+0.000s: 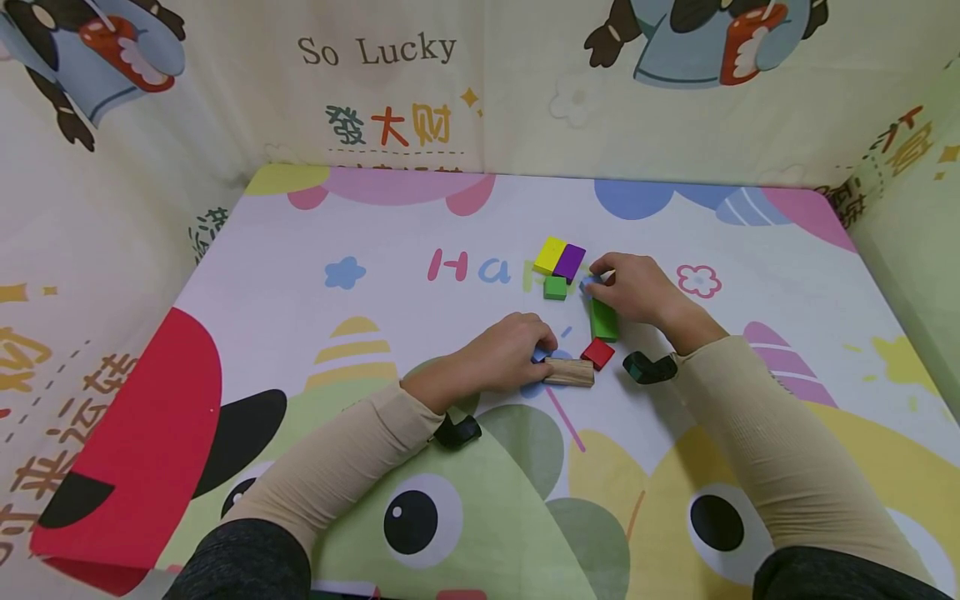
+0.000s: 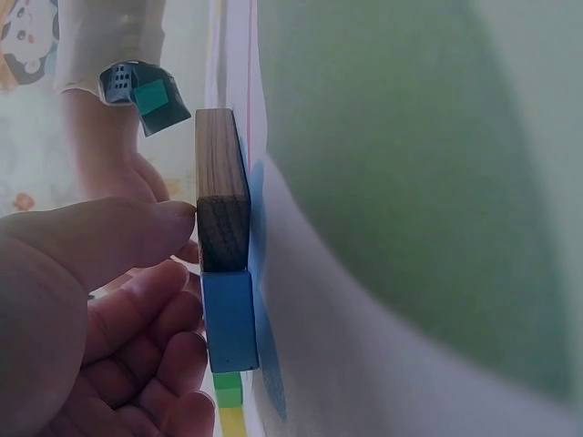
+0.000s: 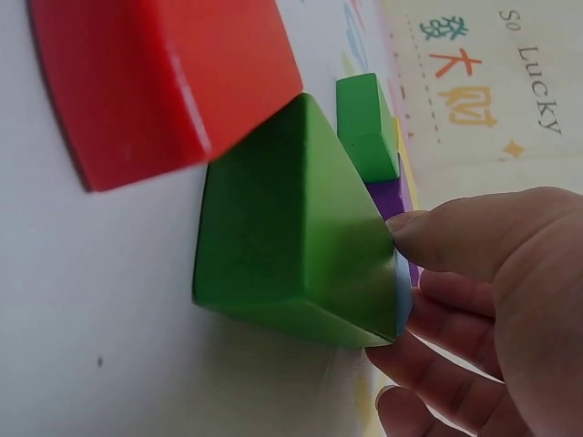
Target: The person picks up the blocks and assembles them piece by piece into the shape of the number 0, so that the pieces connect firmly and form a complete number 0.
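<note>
My left hand has its thumb and curled fingers around a small blue block. The thumb tip lies beside a wood-grain block that meets the blue one end to end. With thumb and fingers, my right hand pinches another blue block, mostly hidden, at the far end of a long green block. A red block sits at an angle between the green and wood-grain blocks. Left of the right hand lie a small green block, a yellow block and a purple block.
A white table mat with cartoon prints lies under everything. Printed cloth hangs behind it and along both sides. Each wrist carries a small dark camera, one on the left wrist, one on the right wrist.
</note>
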Demonstrator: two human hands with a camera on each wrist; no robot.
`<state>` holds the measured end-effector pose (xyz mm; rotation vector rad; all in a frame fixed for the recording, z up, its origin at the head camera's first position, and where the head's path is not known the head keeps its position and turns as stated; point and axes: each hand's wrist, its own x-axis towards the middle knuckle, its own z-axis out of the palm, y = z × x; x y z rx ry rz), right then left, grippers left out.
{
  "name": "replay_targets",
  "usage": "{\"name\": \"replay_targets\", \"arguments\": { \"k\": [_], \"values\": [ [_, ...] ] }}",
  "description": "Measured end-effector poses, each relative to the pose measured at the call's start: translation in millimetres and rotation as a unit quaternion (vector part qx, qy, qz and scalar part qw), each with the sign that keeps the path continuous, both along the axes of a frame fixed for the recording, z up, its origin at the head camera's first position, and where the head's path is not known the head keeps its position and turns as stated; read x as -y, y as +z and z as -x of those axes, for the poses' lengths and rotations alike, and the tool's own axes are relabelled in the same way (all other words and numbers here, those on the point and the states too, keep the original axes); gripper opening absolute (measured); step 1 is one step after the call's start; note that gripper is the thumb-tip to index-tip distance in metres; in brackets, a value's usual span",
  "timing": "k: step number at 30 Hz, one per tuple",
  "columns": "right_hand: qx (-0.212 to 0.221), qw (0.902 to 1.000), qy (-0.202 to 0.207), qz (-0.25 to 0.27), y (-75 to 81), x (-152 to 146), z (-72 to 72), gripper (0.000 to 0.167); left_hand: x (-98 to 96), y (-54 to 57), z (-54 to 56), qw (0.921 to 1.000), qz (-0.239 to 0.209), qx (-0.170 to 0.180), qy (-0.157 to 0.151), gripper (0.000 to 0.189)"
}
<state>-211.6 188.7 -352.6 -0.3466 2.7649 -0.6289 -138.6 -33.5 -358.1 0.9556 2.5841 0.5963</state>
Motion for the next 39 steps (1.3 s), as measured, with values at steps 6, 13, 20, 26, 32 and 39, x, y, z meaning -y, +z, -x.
{"name": "replay_targets", "arguments": {
  "k": [6, 13, 20, 26, 32, 39],
  "values": [
    [0.005, 1.0, -0.001, 0.0, 0.1, 0.3, -0.1, 0.046, 0.1, 1.2, -0.8, 1.0, 0.0, -0.001, 0.0, 0.028],
    [0.01, 0.9999, -0.005, 0.005, 3.0, -0.9, -2.8, 0.047, 0.2, 0.1, -1.8, 1.0, -0.004, -0.007, 0.002, 0.027],
    [0.006, 0.9997, -0.016, 0.015, 6.9, -4.6, -6.9, 0.048, 0.3, 1.1, -2.5, 1.0, -0.003, -0.007, 0.004, 0.027],
    [0.005, 0.9995, -0.019, 0.023, 9.5, -8.7, -14.3, 0.051, 0.1, 1.7, -3.2, 1.0, -0.001, -0.005, 0.006, 0.027],
    [-0.01, 0.9995, -0.009, 0.027, 11.8, -12.6, -23.9, 0.051, 0.6, 1.3, -3.7, 1.0, -0.002, -0.008, 0.005, 0.027],
    [-0.019, 0.9997, 0.004, 0.018, 13.9, -14.8, -36.5, 0.051, 1.0, 2.0, -3.8, 0.9999, -0.005, -0.007, 0.006, 0.027]
  ]
}}
